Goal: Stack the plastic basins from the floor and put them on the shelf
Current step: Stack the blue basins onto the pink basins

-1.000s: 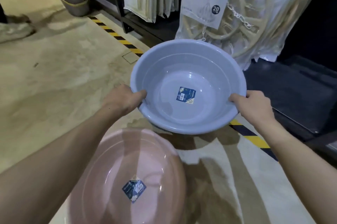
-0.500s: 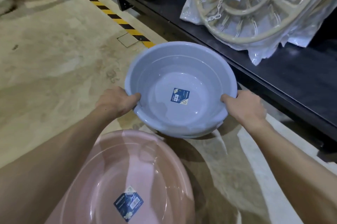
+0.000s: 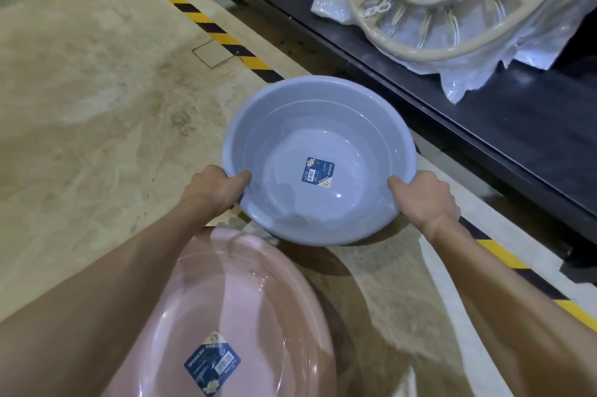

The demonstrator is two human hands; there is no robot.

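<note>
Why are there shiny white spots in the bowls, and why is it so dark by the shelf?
Head view: overhead light glares off the glossy plastic, leaving a small spot in the blue basin and curved streaks in the pink basin. The black shelf reflects little, so it looks dark. The basin throws a shadow on the floor. Wide-angle lens bends the striped tape.

Two bare forearms, no sleeves or jewellery visible.

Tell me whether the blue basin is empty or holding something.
Empty: the blue basin shows only its bare inside and a sticker label on the bottom.
</note>
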